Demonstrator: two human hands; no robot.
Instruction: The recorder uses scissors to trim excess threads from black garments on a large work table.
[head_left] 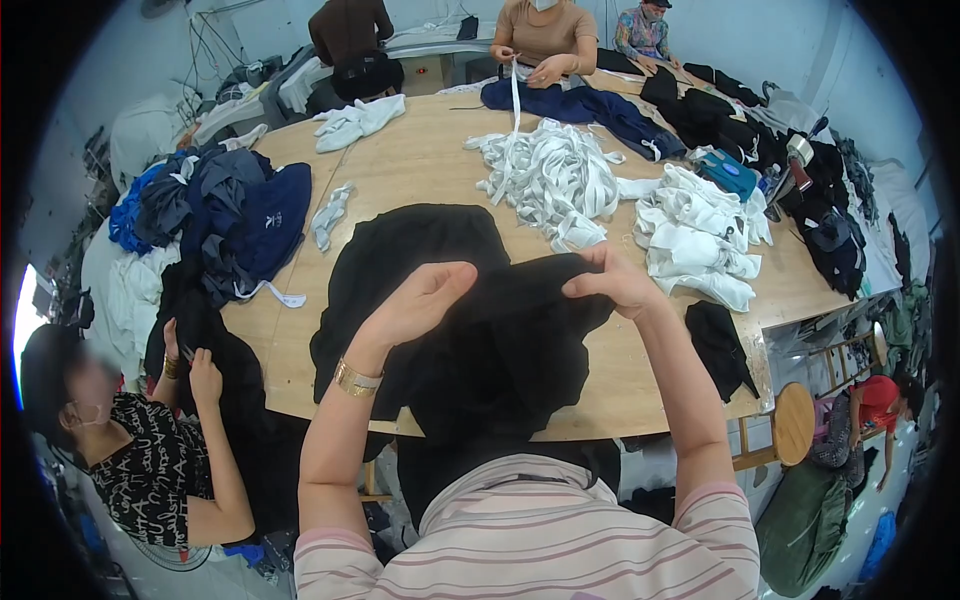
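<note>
A black cloth garment [525, 340] is stretched between my two hands above the near edge of the table, its lower part hanging toward me. My right hand [617, 281] pinches its upper right edge between thumb and fingers. My left hand [425, 300], with a gold-coloured bracelet at the wrist, is closed at the cloth's left side; its fingertips are partly hidden. Beneath and beyond lies a larger spread of black cloth [400, 240], flat on the wooden table [400, 170]. Where the two black pieces separate is hard to make out.
Farther off sit a heap of white bands [560, 180] and folded white cloths [700, 235]. Navy and grey garments [245, 215] are piled at left. A small black piece [718, 345] lies at right. One co-worker [140, 450] handles black cloth close on my left; others work beyond the table.
</note>
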